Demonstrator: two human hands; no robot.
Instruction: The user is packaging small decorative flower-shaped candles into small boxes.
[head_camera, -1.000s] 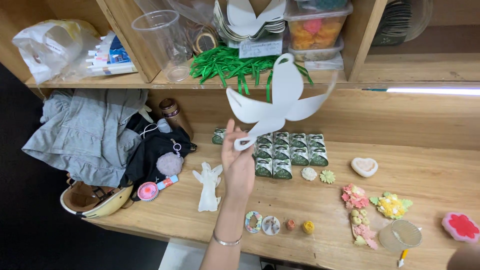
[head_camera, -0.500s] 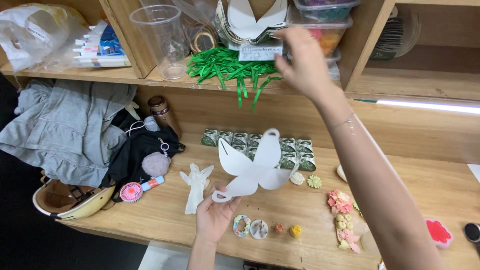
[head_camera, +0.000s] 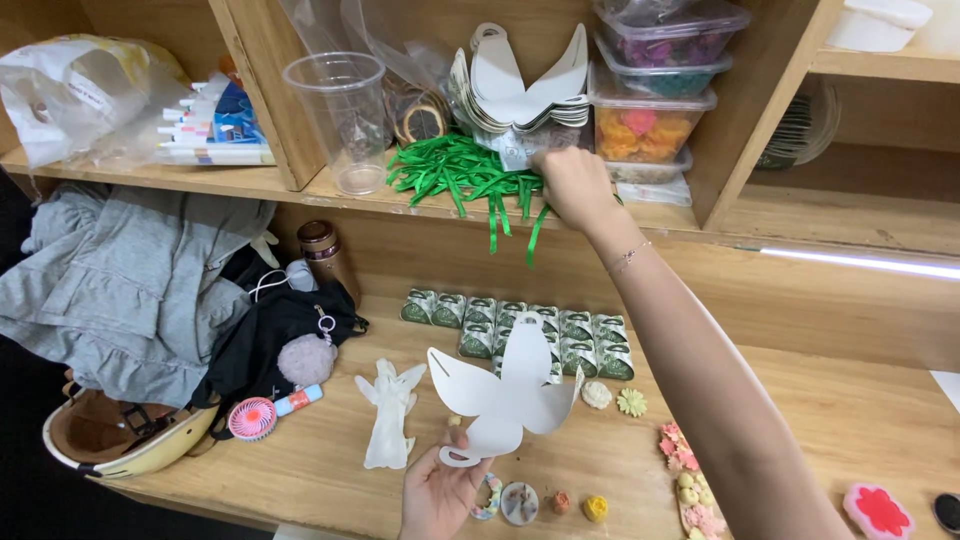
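White card, cut flat into a butterfly-like outline, is what the left hand (head_camera: 440, 492) holds up over the front edge of the desk (head_camera: 800, 420) in the head view: this card cutout (head_camera: 503, 392) has a rounded looped tab at the top, two broad wings spreading to either side, a short slit in the left wing and a curled tab at the bottom, where the fingers pinch it. Its surface is plain and matte, unprinted, and it stands roughly upright, tilted a little to the right. The right hand (head_camera: 567, 185) reaches up to the shelf (head_camera: 230, 180), fingers curled down into a pile of green ribbon strips (head_camera: 460, 175) that spills over the shelf edge; whether it has gripped any strips I cannot tell. Just above that hand sits a stack of matching white cutouts (head_camera: 520, 85), beside stacked clear tubs (head_camera: 655, 100) of coloured pieces and a clear plastic cup (head_camera: 343, 110). On the desk behind the held cutout lie rows of small green packets (head_camera: 580, 335), with a white angel figure (head_camera: 388, 412) to the left and small flower pieces (head_camera: 630, 402) to the right. Grey clothing (head_camera: 130, 280), a dark bag (head_camera: 275, 325) and a helmet (head_camera: 120, 440) are heaped at the left end.
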